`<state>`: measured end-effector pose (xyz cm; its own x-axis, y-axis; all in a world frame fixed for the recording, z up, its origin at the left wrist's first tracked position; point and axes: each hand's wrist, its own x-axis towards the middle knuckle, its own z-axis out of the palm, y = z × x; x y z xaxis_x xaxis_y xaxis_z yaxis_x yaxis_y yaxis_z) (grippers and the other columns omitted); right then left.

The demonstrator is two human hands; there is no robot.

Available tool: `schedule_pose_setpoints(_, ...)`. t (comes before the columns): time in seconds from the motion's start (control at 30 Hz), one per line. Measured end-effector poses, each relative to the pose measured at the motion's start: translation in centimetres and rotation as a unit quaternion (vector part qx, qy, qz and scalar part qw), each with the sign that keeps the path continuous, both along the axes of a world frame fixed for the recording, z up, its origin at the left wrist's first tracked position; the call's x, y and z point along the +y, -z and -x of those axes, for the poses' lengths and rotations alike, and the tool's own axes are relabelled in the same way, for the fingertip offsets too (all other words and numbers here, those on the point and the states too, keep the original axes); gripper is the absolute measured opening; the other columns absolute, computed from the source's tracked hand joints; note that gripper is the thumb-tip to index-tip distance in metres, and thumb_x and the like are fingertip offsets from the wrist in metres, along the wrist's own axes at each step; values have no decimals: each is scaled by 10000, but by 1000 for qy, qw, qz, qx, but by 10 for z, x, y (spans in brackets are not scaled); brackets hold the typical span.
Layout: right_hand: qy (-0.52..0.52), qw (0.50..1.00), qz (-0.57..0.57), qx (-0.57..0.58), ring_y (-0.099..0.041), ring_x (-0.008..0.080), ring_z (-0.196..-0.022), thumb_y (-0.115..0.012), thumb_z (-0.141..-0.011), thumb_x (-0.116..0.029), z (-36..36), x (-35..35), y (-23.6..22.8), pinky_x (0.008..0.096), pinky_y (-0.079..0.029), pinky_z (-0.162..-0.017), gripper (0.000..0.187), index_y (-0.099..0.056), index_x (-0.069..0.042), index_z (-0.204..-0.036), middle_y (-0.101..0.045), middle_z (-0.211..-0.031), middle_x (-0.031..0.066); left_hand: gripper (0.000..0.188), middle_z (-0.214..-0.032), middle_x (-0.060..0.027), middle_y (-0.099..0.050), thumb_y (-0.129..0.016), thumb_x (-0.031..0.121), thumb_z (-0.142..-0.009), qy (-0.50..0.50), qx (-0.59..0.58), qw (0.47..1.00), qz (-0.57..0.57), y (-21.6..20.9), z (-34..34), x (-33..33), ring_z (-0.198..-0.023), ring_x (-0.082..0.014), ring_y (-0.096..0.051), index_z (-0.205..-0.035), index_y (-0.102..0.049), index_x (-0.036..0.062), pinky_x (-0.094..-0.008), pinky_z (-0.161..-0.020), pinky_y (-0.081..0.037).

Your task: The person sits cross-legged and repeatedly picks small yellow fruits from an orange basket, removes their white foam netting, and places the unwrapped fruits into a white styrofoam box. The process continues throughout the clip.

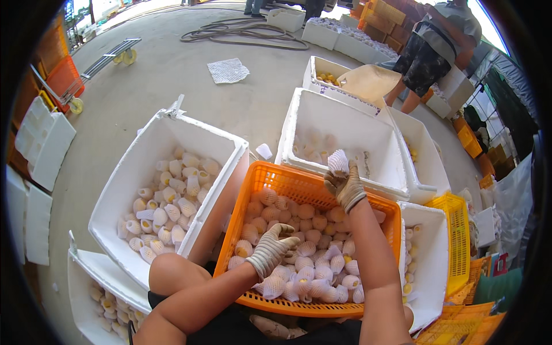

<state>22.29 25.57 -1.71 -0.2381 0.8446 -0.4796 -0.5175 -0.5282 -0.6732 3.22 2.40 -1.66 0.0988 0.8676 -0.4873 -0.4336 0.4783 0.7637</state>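
Note:
An orange plastic crate [234, 236] stands before me, filled with round fruits in white foam net sleeves [305, 276]. My right hand [348, 190], in a pale knit glove, is raised over the crate's far right side. Its fingers are closed on a fruit in a foam net sleeve [338, 161], which sticks up above them. My left hand [273, 248], gloved too, hovers low over the fruits in the crate's left part. Its fingers are curved and apart from the thumb, with nothing seen between them.
White foam boxes surround the crate: a left one [224, 167] with sleeved fruits, a far one [345, 109] with a few, others lower left [115, 276] and right [428, 259]. A yellow crate [454, 241] stands right. Beyond lie a foam net sheet [228, 71], a hose [230, 29] and a standing person [437, 46].

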Motion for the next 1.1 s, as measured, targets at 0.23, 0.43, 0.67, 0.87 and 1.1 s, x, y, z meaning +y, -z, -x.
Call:
schedule_pose_setpoints(0.23,2,966,-117,-229,-638,144,-648,-632,-941,-223,12,-20,25,268,-573,-566,235,-586,-31,-1069,-646,-813,57,248,-956,-54,-596,-595,89,-919,-115,-68,991,17,-10,24,9,-748,-128,-641,-1150,-518,43,-243,-635,-542)
schedule_pose_setpoints(0.43,-101,858,-112,-492,-655,191,-752,-630,-912,-141,-42,-88,106,330,-558,-672,280,-625,23,-1138,-685,-929,137,189,-947,-49,-596,-572,71,-925,-130,-82,987,50,-10,20,6,-743,-135,-647,-1109,-537,49,-247,-627,-552)
schedule_pose_setpoints(0.67,-325,502,-165,-785,-489,362,-1266,-606,-855,-310,-52,-78,169,427,-415,-1043,577,-507,-11,-1339,-514,-1352,239,183,-950,-49,-594,-577,82,-929,-107,-65,990,67,-3,11,9,-766,-146,-648,-1106,-542,53,-251,-636,-556)
schedule_pose_setpoints(0.87,-433,450,-69,-778,-367,357,-1379,-580,-889,-302,-4,-61,164,434,-373,-1110,697,-280,-148,-1498,-256,-1562,164,167,-953,-52,-600,-590,94,-930,-70,-86,991,74,2,13,5,-771,-149,-646,-1090,-557,57,-249,-649,-560)
schedule_pose_setpoints(1.1,-408,490,-95,-765,-458,393,-1286,-603,-809,-337,-1,-64,138,449,-432,-1031,716,-357,-88,-1434,-412,-1431,253,185,-939,-70,-594,-623,110,-915,-63,-58,992,91,0,11,5,-737,-145,-629,-1069,-558,32,-258,-652,-564)
